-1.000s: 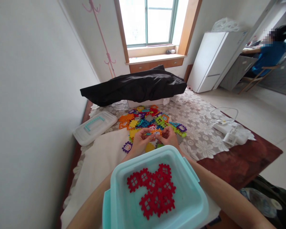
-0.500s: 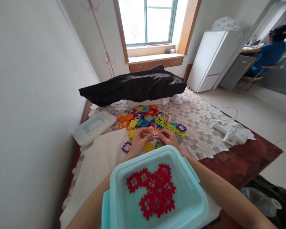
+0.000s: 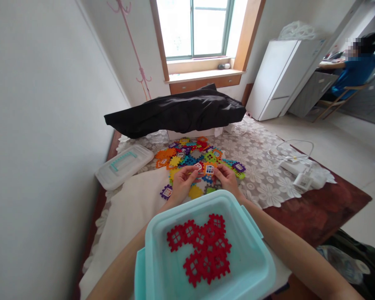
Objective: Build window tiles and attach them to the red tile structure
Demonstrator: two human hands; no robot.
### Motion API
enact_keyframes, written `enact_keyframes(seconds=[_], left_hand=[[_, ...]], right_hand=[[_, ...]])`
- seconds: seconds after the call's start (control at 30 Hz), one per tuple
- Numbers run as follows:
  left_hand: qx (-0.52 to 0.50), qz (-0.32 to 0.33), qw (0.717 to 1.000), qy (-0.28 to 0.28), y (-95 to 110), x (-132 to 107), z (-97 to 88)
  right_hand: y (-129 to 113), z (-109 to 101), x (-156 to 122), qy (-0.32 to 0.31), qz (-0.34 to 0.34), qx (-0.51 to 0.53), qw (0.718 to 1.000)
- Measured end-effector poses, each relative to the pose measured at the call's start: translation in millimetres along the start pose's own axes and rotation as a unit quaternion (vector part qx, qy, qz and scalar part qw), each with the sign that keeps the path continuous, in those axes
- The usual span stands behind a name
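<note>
A person's right hand [image 3: 226,178] is holding up an orange window piece [image 3: 209,169], thumb and fingers clamping on its right edge, above a table spread with a flowered cloth [image 3: 259,158]. The left hand [image 3: 181,181] is hovering to the left, its thumb and forefinger pointing toward a red-edged window piece [image 3: 199,166]; whether those fingertips are gripping it or only sitting beside it, one cannot tell. The orange piece is showing its white window between the two hands, on the near side of a heap of colorful toothed pieces [image 3: 192,158]. Nearest the viewer, a light-blue tub [image 3: 170,271] is resting between the forearms, with red window pieces [image 3: 208,254] lying clustered inside. A purple piece [image 3: 166,192] is lying just left of the left hand, and a yellow piece [image 3: 195,192] is lying beyond the tub's far rim. Farther left, a pale lid [image 3: 126,166] is lying near a white cloth [image 3: 134,208]. A black cover [image 3: 178,114] is stretching across the far side of the table, while a white cable [image 3: 295,143] is looping at right. In the far right background, another person in blue [image 3: 358,73] is sitting on a chair beyond a white refrigerator [image 3: 278,75].
</note>
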State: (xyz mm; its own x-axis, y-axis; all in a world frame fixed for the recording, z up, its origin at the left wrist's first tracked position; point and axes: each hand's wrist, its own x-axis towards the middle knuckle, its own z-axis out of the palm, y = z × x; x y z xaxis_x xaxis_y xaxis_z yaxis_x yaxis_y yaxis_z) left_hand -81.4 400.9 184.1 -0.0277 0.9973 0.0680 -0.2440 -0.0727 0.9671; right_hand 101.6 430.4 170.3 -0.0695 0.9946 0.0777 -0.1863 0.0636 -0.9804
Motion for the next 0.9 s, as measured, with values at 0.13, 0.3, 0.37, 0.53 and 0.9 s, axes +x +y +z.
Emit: enact_keyframes(seconds=[0.13, 0.3, 0.37, 0.53, 0.9], left_hand=[[0.003, 0.010, 1.000, 0.002, -2.2, 0.2, -0.6], [0.011, 0.005, 1.000, -0.014, -5.5, -0.9, -1.1], [0.012, 0.012, 1.000, -0.019, -5.6, -1.0, -0.6], [0.016, 0.021, 0.999, -0.032, -1.9, -1.4, 0.0], [0.110, 0.019, 0.985, -0.133, -3.7, -11.1, 3.7]], right_hand=[[-18.3, -7.7, -2.0, 0.006, -0.015, 0.038, 0.999], [-46.4, -20.3, -18.7, -0.219, 0.028, 0.030, 0.975], [-48.9, -20.4, -22.4, -0.296, 0.016, 0.023, 0.955], [-28.3, -10.0, -12.8, -0.142, -0.011, 0.000, 0.990], [6.2, -2.9, -8.1, -0.116, -0.022, -0.082, 0.990]])
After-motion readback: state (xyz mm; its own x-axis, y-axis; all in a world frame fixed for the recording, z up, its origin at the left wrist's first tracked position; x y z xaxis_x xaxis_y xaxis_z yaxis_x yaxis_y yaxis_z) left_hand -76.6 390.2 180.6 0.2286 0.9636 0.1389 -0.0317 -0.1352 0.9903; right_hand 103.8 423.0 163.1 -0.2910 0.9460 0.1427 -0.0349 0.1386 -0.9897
